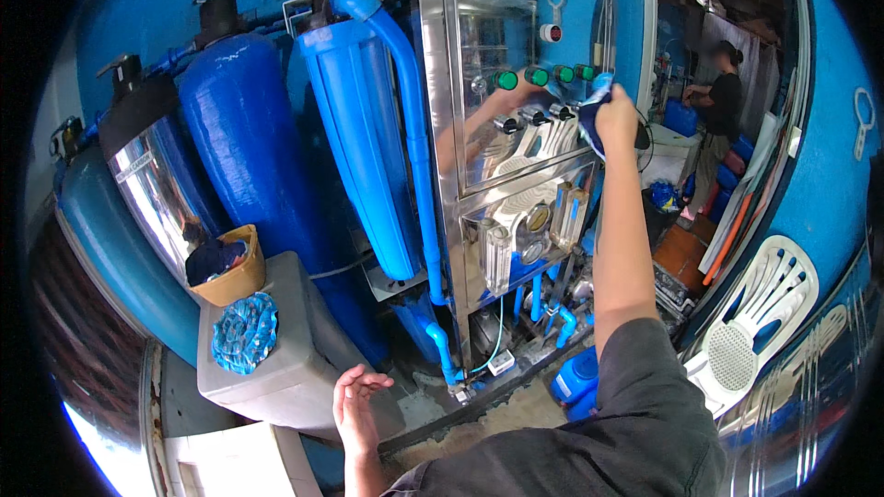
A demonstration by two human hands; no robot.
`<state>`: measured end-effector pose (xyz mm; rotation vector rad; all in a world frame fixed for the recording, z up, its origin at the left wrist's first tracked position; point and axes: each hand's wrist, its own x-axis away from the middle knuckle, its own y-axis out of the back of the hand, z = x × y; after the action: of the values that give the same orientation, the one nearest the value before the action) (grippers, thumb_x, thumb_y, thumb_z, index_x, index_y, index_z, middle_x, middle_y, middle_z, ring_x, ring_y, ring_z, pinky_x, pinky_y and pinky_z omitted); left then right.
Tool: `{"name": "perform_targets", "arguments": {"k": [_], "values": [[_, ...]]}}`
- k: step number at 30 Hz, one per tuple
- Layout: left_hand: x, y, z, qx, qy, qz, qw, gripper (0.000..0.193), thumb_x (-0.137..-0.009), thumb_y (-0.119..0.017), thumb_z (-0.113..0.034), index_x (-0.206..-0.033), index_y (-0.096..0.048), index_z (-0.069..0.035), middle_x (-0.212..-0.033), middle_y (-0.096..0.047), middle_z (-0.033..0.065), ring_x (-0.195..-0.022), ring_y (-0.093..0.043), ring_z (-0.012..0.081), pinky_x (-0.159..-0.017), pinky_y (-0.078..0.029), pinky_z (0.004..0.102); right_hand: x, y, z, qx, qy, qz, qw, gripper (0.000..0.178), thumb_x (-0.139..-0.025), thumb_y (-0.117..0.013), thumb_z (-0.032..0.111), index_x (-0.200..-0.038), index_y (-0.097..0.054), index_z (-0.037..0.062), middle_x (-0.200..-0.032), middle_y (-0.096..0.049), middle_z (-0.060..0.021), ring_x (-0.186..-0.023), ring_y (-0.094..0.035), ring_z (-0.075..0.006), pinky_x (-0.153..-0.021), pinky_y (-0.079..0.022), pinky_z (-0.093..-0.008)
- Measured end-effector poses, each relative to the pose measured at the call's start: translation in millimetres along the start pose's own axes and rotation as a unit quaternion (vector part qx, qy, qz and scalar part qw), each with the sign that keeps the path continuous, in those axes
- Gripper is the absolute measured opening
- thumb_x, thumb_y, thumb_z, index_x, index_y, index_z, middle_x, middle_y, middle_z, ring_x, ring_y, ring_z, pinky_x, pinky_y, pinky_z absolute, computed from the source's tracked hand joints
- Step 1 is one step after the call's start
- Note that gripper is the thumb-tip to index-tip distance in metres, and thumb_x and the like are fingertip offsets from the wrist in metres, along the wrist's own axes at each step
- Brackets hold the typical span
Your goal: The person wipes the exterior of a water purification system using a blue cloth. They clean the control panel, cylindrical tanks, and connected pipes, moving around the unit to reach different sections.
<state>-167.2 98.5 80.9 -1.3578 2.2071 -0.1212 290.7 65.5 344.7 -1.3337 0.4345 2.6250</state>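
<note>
My right hand (617,120) is raised with the arm stretched out, its fingers closed on a dark and light blue cloth (594,124). The cloth hangs at the right edge of a shiny stainless steel control panel (474,37), close to its green buttons (537,76) and black switches. Lower on the panel are clear flow meters (497,256) and round gauges. My left hand (359,400) is low in front of me, palm turned inward, fingers loosely bent and holding nothing. It is nearest to a grey plastic box (304,359), apart from it.
A crumpled blue plastic bundle (245,333) and a tan basket of dark cloth (230,276) sit on the box. Tall blue tanks (235,120) and a blue filter housing (359,147) stand left. White plastic chairs (750,340) are right. Another person (723,110) stands beyond the doorway.
</note>
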Motion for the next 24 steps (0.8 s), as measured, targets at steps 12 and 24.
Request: {"name": "perform_targets", "arguments": {"k": [12,24], "values": [[-4.7,-14.4,8.3,0.018,0.010,0.058,0.998,0.050,-0.098,-0.046,-0.043,-0.122,-0.049,0.000,-0.096,-0.064,0.0160,-0.089,-0.064,0.0287,-0.087,-0.047,0.0411,-4.1,-25.9,-32.4,0.091,0.231,-0.052,0.967,0.020,-0.076,-0.055,0.004,-0.091,-0.067,0.0066,-0.088,-0.063,-0.0139,-0.083,-0.061,-0.0344,-0.075,-0.049,-0.0431],[10.0,-19.6,13.6,0.026,0.019,0.042,0.999,0.049,-0.098,-0.046,-0.041,-0.123,-0.049,0.001,-0.099,-0.065,0.0182,-0.092,-0.064,0.0296,-0.089,-0.044,0.0406,-23.1,-27.7,-52.9,0.133,0.144,0.020,0.980,0.021,-0.075,-0.057,0.005,-0.093,-0.067,0.0078,-0.090,-0.064,-0.0136,-0.086,-0.062,-0.0324,-0.074,-0.050,-0.0413]]}}
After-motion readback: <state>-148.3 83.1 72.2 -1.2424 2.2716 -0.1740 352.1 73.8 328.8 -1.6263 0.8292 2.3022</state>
